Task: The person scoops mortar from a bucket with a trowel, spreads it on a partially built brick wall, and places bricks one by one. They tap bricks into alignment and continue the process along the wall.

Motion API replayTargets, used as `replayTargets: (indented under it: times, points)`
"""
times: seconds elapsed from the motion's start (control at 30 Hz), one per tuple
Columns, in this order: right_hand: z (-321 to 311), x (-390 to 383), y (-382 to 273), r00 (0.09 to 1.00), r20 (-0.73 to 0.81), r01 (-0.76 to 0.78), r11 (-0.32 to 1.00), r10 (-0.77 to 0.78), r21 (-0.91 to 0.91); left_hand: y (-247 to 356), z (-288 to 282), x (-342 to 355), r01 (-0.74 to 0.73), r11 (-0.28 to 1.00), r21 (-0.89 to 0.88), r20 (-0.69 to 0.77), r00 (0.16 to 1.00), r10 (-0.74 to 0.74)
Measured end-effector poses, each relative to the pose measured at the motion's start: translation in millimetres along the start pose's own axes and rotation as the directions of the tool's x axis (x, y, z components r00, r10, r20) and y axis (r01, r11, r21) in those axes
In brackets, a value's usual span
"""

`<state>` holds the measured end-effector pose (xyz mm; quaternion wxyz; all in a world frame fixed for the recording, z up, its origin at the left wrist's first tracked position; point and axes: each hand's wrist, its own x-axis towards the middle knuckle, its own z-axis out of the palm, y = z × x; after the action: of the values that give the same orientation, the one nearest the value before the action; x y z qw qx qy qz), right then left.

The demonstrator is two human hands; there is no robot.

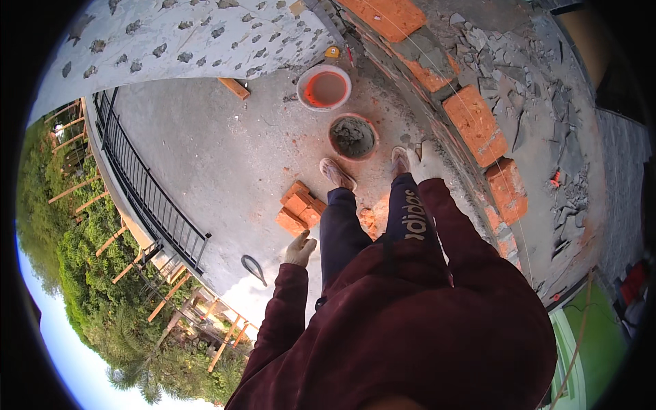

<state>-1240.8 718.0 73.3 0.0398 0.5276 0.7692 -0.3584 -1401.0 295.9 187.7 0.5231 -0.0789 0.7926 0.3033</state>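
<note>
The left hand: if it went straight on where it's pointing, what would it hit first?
In the picture, the left hand points toward the small pile of orange bricks, so likely those first. Depth is unclear from this one view, though; the hand may be high enough to pass over them.

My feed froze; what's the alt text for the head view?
A person's left hand hangs half open near a stack of bricks, and the right hand is left of a row of orange bricks. Beyond the feet stand a bucket of grey mix and a pale-rimmed tub.
</note>
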Motion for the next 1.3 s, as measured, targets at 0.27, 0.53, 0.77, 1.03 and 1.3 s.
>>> replayTargets:
  times: [0.27,0.53,0.77,1.03,1.3]
  points:
    - [162.7,43.3,14.7,0.869,0.468,0.154,0.813,0.159,-0.561,-108.7,113.1,76.3,-0.042,0.854,0.519,0.136,0.990,-0.034]
    - [306.1,153.0,-36.3,0.907,0.417,0.276,0.655,0.066,-0.703,-143.4,97.9,101.8,-0.060,0.768,0.637,0.030,0.998,0.054]
    - [373.5,176.2,52.9,0.816,0.558,0.265,0.759,0.153,-0.595,-159.4,70.9,117.3,-0.089,0.833,0.546,0.051,0.996,0.073]
    - [395.3,122.0,60.2,0.512,0.833,-0.409,0.912,0.210,0.021,-153.3,50.4,127.8,-0.172,0.803,0.570,0.057,0.984,0.170]
    - [395.4,96.9,50.9,0.530,0.835,-0.635,0.724,0.151,0.271,-137.3,49.7,135.7,-0.202,0.736,0.646,0.119,0.979,0.163]
